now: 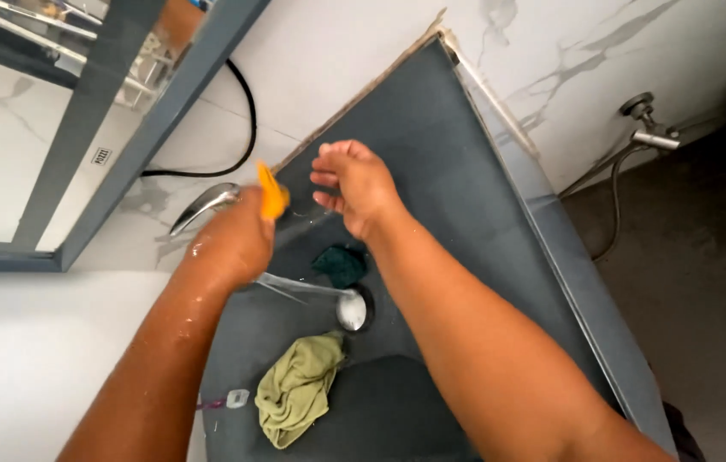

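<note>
My left hand point(230, 239) is closed around a small orange object point(272, 193) over the dark grey sink basin point(448, 162); its thin end sticks up above my fist. My right hand point(354, 181) hovers just right of it with the fingers curled and close together, and I cannot see clearly whether anything thin lies between them. Water runs from the chrome tap point(205, 205) and streams past my left wrist down toward the drain point(353, 308). Both forearms are wet.
A dark green scrub pad point(342, 263) lies in the basin by the drain. An olive-green cloth point(296, 387) is crumpled near the front, with a small toothbrush-like item point(228, 399) beside it. A mirror frame point(115, 128), black cable point(247, 111) and wall hose valve point(649, 128) surround the sink.
</note>
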